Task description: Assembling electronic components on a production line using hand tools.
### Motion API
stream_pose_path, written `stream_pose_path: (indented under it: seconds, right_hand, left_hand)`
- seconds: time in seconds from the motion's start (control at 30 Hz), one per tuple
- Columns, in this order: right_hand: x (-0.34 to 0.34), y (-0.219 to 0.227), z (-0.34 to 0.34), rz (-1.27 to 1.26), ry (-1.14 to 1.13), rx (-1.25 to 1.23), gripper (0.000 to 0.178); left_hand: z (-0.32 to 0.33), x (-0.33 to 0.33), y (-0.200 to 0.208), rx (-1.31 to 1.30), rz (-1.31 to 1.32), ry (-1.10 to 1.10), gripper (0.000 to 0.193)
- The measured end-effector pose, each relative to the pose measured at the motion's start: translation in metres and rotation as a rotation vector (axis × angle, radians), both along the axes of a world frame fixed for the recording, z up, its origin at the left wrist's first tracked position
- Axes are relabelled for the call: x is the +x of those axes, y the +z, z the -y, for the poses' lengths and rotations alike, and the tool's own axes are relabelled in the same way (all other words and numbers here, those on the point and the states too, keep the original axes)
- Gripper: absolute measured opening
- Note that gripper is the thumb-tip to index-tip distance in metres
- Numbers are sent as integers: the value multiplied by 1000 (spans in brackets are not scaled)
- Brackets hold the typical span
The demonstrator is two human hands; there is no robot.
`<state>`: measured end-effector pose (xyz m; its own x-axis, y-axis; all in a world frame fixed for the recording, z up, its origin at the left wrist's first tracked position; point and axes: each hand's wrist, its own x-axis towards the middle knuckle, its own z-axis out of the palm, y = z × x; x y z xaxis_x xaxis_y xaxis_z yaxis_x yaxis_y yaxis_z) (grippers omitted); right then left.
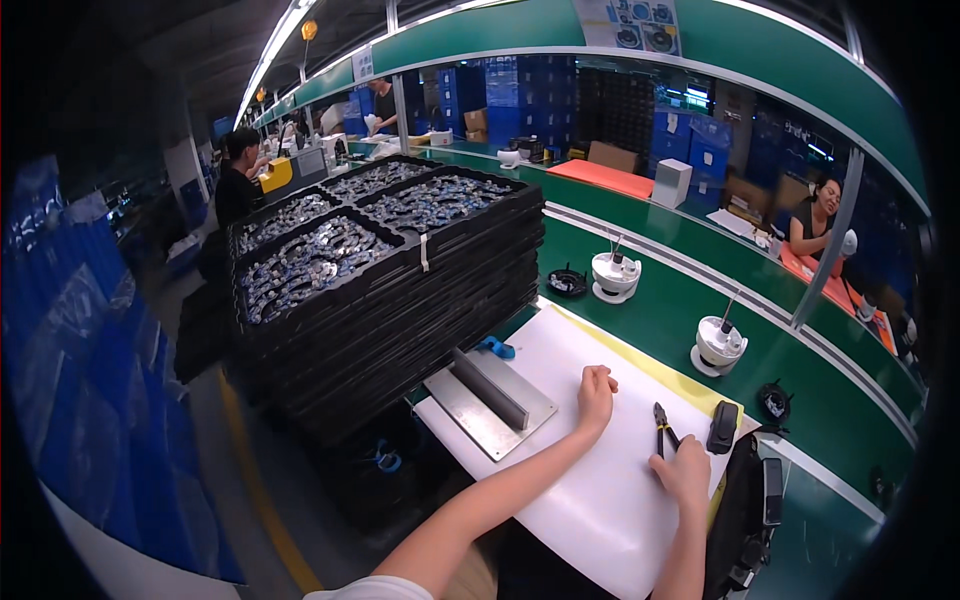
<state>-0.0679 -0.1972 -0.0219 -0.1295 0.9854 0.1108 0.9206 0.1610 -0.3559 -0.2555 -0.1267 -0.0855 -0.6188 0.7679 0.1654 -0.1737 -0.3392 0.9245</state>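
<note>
My right hand (684, 472) grips a pair of pliers (661, 424) with dark handles and yellow trim, its jaws pointing away from me over the white sheet (570, 520). Above the same sheet, my left hand (597, 398) has its fingers curled together; anything inside them is hidden. Left of that hand lies a metal plate with an upright dark fin (490, 395). A blue item, perhaps a strap (496, 347), sits at the plate's far end. Right of the pliers rests a small black device (723, 427).
A tall stack of black trays (400, 290), its top one filled with small parts, rises at the left. White round housings (615, 275) and black round parts (774, 401) stand on the green conveyor (650, 325). Other people (822, 215) sit across and farther along the line.
</note>
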Motion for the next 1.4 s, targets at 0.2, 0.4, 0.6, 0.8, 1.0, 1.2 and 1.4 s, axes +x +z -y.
stream_pose_path:
  seconds: [0.2,0.4,0.6,0.8,1.0,1.2,1.4]
  right_hand:
    - [-2,-10,4,20,-84,64,37]
    - [-5,-36,-20,-83,6,348,35]
    - [3,-53,-43,-439,-50,460,40]
    - [7,-47,-39,-483,-44,386,40]
    - [-16,-36,-40,-779,-157,271,35]
    - [16,-66,-58,-830,-231,376,33]
    - [-1,-58,-56,-1119,-217,395,33]
  left_hand:
    - [-43,8,24,-84,222,22,24]
    - [-152,-18,6,-76,110,109,42]
    - [-207,-33,38,-313,459,-118,86]
    - [-254,-47,13,-209,481,-552,84]
    - [-262,-87,-16,143,464,-540,41]
    - [-188,3,39,110,469,-486,34]
    - [-22,-8,80,-19,292,-591,37]
